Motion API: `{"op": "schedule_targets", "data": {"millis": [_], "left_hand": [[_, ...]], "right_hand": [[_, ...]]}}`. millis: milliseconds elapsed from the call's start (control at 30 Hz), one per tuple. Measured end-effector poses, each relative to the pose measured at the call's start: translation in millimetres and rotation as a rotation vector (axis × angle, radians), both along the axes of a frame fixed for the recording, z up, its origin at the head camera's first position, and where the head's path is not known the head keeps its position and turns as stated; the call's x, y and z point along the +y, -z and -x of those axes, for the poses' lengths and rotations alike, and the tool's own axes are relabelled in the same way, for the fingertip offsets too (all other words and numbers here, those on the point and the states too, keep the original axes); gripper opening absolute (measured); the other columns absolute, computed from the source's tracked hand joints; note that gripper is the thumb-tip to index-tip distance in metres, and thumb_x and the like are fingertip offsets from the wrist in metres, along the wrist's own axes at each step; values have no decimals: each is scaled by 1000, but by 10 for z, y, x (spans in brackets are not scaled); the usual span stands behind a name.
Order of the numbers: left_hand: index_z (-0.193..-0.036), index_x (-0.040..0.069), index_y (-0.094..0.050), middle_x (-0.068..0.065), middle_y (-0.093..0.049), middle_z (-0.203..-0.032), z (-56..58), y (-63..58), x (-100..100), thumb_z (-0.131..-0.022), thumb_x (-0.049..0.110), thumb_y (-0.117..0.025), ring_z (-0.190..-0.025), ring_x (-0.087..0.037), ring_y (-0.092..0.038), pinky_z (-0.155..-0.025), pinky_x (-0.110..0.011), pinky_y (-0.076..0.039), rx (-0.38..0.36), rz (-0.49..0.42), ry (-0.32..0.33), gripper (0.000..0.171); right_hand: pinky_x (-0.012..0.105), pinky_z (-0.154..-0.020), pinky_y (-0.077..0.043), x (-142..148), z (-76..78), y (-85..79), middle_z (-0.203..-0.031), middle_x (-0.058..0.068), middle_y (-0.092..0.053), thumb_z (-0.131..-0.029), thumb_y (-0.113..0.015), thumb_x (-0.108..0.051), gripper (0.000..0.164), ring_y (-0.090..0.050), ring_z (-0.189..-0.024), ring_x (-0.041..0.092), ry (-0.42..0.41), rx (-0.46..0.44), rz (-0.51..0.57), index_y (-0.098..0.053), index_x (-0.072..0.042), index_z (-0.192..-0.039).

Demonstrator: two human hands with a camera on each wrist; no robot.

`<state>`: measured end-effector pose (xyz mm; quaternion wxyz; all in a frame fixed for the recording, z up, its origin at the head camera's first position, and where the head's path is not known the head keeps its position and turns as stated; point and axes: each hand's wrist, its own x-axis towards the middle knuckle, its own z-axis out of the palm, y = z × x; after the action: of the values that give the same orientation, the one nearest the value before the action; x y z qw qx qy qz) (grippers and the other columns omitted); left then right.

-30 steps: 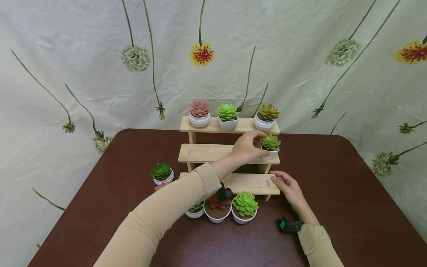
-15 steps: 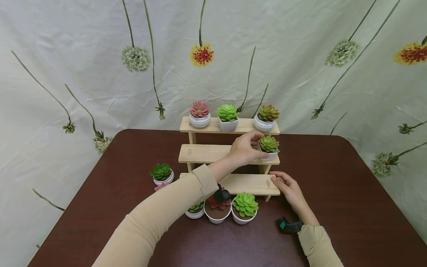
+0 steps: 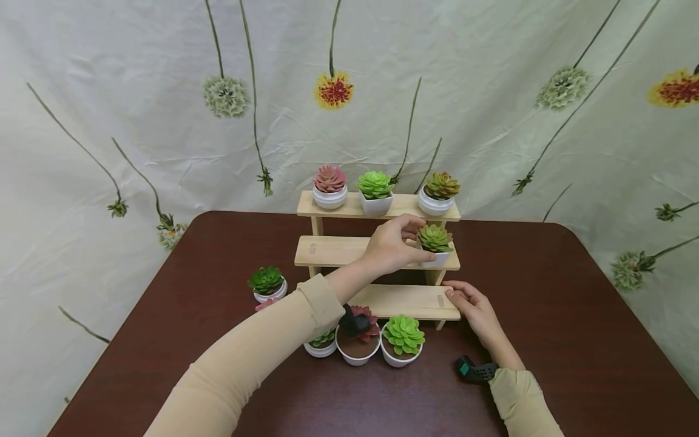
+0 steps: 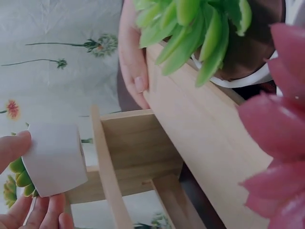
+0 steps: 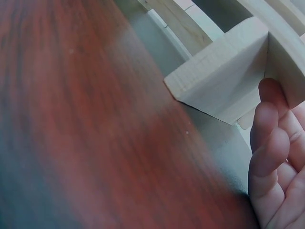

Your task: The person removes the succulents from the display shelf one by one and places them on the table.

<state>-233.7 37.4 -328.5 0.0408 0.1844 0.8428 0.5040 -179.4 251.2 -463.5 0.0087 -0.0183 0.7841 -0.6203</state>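
Observation:
A three-tier wooden stand stands on the dark table. My left hand holds a potted succulent with green leaves and a square white pot, near the right end of the middle shelf. In the left wrist view, thumb and fingers grip opposite sides of the white pot; I cannot tell whether its base touches the board. My right hand grips the right end of the lowest shelf. The right wrist view shows its fingertips beneath the board.
The top shelf holds a pink succulent, a bright green one and an olive-brown one. Before the stand are a red succulent, a light green one and others partly under my left arm. A dark green one stands left.
My left hand has shifted the potted succulent slightly left and toward me along the middle shelf. The right hand stays at the lowest shelf's end.

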Motion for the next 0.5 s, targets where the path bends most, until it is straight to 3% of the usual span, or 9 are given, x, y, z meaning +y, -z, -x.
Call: {"op": "schedule_targets", "data": {"millis": [200,500], "left_hand": [[-118,14,-61,0,-61,-109,-35,-38,-121,-67,24,-86,-99,-14,-59,-83,-24,-48,-26,-56,-4,58],[-116,16,-62,1,-62,-106,-139,-114,-345,-66,25,-86,-97,-14,-60,-84,-27,-48,-8,-86,-9,56]], "right_hand": [[21,-65,-46,3,-2,5,-93,-4,-61,-96,-55,-20,36,-56,-76,7,10,4,-8,-55,4,-123],[21,-64,-45,-10,-5,1,-91,-5,-62,-96,-56,-20,36,-56,-74,7,14,10,-3,-55,4,-122]]}}
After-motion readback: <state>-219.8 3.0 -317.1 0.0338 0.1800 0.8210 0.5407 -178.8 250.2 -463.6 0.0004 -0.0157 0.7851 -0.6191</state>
